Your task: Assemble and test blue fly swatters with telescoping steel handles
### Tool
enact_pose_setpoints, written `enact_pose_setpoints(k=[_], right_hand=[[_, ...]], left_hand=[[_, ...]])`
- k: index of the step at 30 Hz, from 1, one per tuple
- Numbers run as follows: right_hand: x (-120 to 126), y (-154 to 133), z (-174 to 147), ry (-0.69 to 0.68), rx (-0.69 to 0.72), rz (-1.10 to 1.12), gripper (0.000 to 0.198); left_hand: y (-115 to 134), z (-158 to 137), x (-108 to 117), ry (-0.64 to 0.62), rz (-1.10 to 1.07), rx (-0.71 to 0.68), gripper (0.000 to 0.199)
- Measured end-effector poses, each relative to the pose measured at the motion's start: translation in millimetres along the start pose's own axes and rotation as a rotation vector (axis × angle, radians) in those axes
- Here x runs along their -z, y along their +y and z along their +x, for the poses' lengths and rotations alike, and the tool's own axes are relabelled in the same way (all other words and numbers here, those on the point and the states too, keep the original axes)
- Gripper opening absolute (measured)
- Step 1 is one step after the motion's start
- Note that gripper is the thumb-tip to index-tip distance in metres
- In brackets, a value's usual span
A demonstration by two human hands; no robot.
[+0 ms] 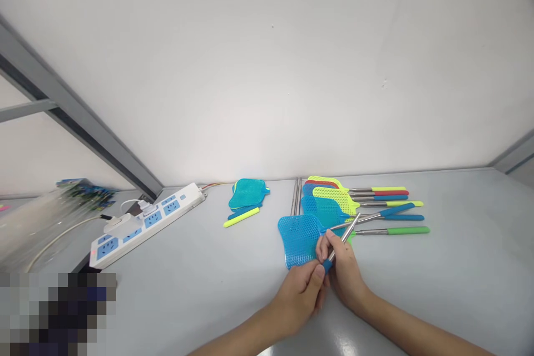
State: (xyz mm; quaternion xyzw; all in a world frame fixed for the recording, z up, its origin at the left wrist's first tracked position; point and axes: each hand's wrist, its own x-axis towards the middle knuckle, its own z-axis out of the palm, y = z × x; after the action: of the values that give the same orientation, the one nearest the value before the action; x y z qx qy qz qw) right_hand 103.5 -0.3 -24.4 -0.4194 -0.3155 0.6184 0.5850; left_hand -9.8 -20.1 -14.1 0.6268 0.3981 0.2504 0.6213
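Note:
Low over the grey table, my left hand point(301, 292) is wrapped round the blue grip of a metal rod point(349, 228). Its bare silver end slants up to the right. Close beside it, my right hand point(342, 270) has its fingers curled against the same rod, near where metal meets grip. Just behind both hands lies a blue fly swatter point(298, 238), partly covered by my fingers. More finished swatters are spread behind it, among them a yellow swatter head point(334, 198) and a swatter with a green handle point(408, 230).
Thin metal rods point(296, 194) lie by the wall. Left of them are stacked swatter heads point(247, 193) and a loose yellow handle grip point(242, 217). A white power strip point(146, 228) with plugs and cables sits at left, near plastic bags point(45, 222).

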Motion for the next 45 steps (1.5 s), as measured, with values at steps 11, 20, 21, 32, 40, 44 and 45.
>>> enact_pose_setpoints(k=[11,20,21,32,40,44,45], right_hand=[[-0.4,-2.1,0.7,-0.004,0.014,-0.002,0.042],[-0.5,-2.0,0.3,-0.016,-0.002,-0.004,0.041],[-0.2,-1.8,0.3,-0.027,-0.003,-0.003,0.040],[-0.2,-2.1,1.0,-0.002,0.049,-0.035,0.041],[0.0,-1.9,0.1,-0.010,-0.006,0.002,0.040],[0.2,-1.4,0.3,-0.013,0.002,-0.001,0.039],[0.3,-1.3,0.3,-0.018,-0.003,0.001,0.039]], left_hand=[[5.4,-0.3,1.2,-0.013,0.060,0.007,0.042],[3.1,0.1,1.1,-0.007,0.087,-0.013,0.043],[2.9,0.1,1.0,-0.008,0.089,-0.014,0.043],[-0.3,0.3,-0.1,-0.002,0.032,0.017,0.042],[-1.9,0.4,-0.1,0.003,0.036,0.026,0.041],[-1.0,0.5,-0.1,0.008,0.041,0.017,0.041],[-0.4,0.4,-0.2,0.011,0.045,0.012,0.041]])
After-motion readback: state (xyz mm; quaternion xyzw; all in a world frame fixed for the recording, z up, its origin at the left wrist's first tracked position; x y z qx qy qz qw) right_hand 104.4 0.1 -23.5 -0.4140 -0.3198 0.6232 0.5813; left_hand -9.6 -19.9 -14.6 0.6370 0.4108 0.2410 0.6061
